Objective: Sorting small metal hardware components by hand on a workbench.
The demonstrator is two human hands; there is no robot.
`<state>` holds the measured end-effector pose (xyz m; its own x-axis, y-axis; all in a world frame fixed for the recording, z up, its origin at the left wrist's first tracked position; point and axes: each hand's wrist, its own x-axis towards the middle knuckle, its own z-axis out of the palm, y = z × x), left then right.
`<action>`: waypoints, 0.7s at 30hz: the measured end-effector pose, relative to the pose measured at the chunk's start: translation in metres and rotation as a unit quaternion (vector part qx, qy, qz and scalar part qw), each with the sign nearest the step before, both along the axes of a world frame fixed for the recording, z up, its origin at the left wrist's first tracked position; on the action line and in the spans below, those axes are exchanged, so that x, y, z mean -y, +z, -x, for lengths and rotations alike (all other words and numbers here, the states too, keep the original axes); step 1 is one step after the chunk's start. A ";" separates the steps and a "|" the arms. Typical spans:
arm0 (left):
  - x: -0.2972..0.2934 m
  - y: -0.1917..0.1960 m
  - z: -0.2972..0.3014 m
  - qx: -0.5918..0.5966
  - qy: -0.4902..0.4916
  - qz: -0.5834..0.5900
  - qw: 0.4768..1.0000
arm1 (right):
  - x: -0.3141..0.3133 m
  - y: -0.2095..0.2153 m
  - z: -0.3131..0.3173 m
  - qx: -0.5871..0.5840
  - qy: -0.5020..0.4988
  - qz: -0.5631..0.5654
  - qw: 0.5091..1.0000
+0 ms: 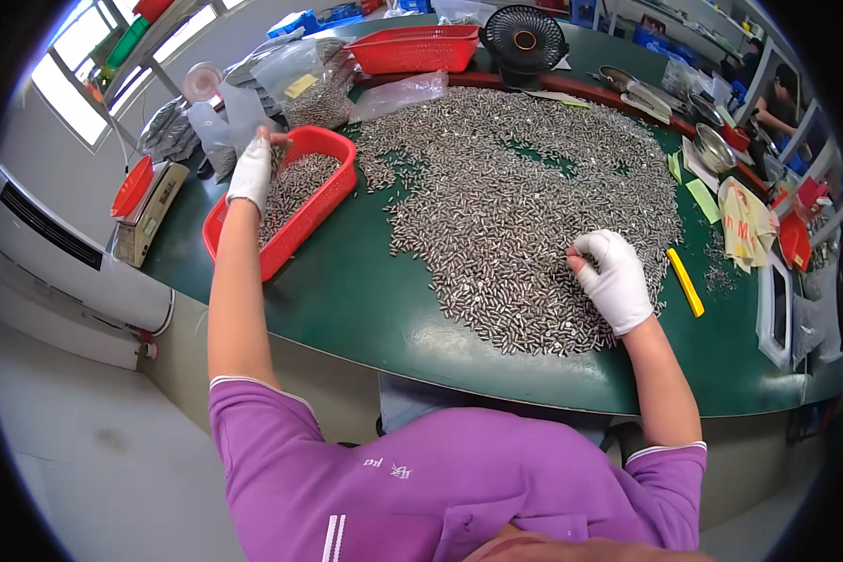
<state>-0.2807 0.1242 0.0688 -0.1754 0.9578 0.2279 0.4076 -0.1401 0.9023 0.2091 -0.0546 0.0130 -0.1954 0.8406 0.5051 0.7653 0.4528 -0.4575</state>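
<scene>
A wide spread of small shiny metal pieces (pixel 525 215), pin-like or capsule-like, covers much of the green table. At its near right part is my right hand (pixel 613 281), in a white fingerless glove. Its fingers are curled in with the thumb against them; whatever they hold is too small to make out. My left hand (pixel 253 173), gloved the same way, is over the left side of a red plastic basket (pixel 314 225). Its fingers are blurred, so their grip is unclear. More of the same metal pieces lie inside the basket.
A scale (pixel 150 211) with a red tray stands left of the basket. Behind are filled plastic bags (pixel 300 70), another red basket (pixel 417 47) and a black fan (pixel 525 42). A yellow strip (pixel 686 283), cloth (pixel 747 225) and metal bowl (pixel 712 148) lie rightward. A person sits far right.
</scene>
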 end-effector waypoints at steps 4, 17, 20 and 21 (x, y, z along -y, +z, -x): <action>0.024 -0.017 0.022 -0.088 0.020 0.188 0.978 | 0.001 -0.004 -0.006 -0.001 -0.009 0.009 1.000; 0.044 -0.019 0.026 -0.429 -0.107 0.187 0.877 | 0.002 -0.006 0.000 0.009 0.015 0.029 0.999; 0.069 -0.007 0.039 -0.358 -0.096 0.302 0.878 | 0.003 -0.007 0.001 -0.005 0.018 0.024 1.000; 0.077 -0.006 0.042 -0.358 -0.093 0.304 0.878 | 0.004 -0.007 0.002 0.000 0.023 0.019 1.000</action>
